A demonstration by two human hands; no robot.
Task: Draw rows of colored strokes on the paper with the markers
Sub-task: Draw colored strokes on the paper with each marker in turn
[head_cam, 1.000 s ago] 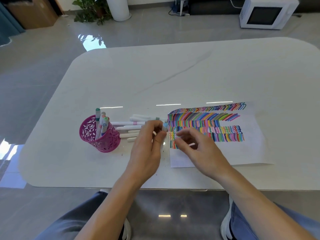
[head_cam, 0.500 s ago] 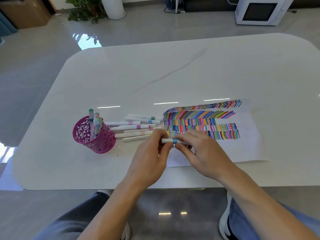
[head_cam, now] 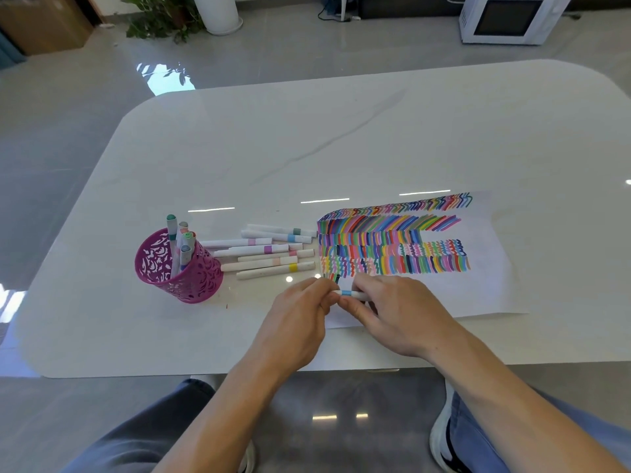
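Observation:
A white sheet of paper [head_cam: 485,288] lies on the table, covered with several rows of colored strokes. Over its near left corner both hands hold one white marker with a blue band [head_cam: 349,293], lying level. My left hand [head_cam: 297,322] pinches its left end, and my right hand [head_cam: 396,312] grips its right part. The marker's tips are hidden by the fingers. Several white markers [head_cam: 266,256] lie in a loose row left of the paper.
A pink perforated cup [head_cam: 191,278] with several markers standing in it sits left of the loose markers. The white table's front edge [head_cam: 205,372] runs just below my wrists. A microwave [head_cam: 508,18] and a plant [head_cam: 160,15] stand on the floor beyond the table.
My hands came together from the loose markers to the paper's near left corner, and the blue-banded marker turned level between them. In the last half second they have hardly moved.

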